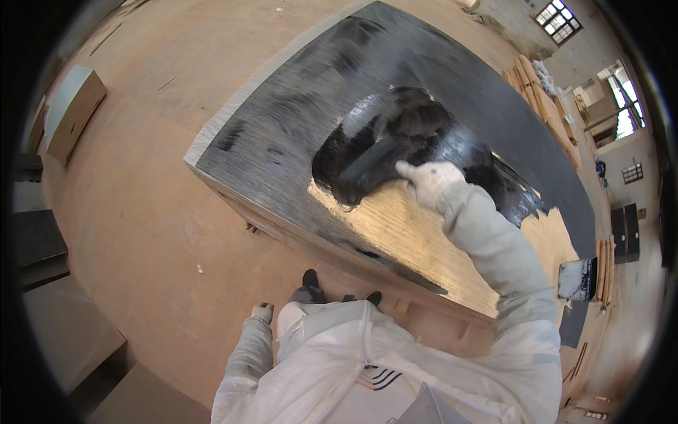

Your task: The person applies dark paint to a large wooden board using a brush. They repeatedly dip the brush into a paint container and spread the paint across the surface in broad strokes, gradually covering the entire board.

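My right hand, in a whitish glove, is closed on a wide, flat dark spreader. The blade is pressed to the top of a large wooden panel, within a patch of wet black coating. Motion blurs the tool a little, and its handle is hidden in my grip. Bare yellowish wood grain shows below the wet patch, while greyish-black streaks cover the panel's far and left parts. My left hand hangs beside my body, away from the panel, with fingers curled and nothing visible in it.
An open, black-stained container sits at the panel's right end. Stacked boards or boxes stand at the left, with a pale-topped block farther off. Long brown rolls lie beyond the panel's right side. Reddish-brown floor surrounds it.
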